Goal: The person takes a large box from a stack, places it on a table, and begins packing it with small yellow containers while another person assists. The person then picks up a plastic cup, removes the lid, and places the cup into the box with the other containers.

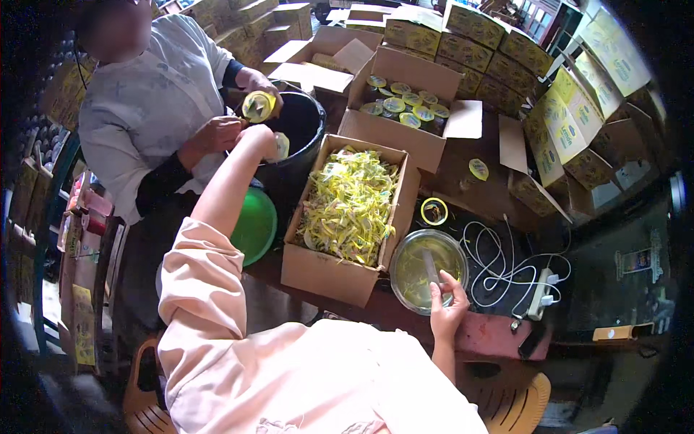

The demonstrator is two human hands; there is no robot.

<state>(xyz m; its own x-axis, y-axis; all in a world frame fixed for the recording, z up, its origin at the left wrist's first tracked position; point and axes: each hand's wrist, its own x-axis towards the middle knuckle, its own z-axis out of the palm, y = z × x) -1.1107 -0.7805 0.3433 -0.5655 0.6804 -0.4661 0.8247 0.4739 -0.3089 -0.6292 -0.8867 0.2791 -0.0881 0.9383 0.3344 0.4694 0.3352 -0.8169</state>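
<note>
My left hand (259, 140) reaches out to the far left, closed on a clear plastic cup (281, 147) at the rim of a black bucket (318, 134). My right hand (450, 307) pinches a flat greyish strip (431, 266), perhaps a blade. It slants over a round clear tub (408, 298) with pale liquid and yellow shreds in it. Between my arms stands an open carton (329, 278) heaped with yellow and white shreds (350, 210). A co-worker's hand holds a cup with a yellow printed lid (259, 107) right beside my left hand.
A green basin (256, 228) sits below my left forearm. Behind the shreds, an open carton (419, 65) holds several lidded cups. One lidded cup (478, 171), a tape roll (434, 211), white cables (495, 271) and a power strip (541, 293) lie to the right.
</note>
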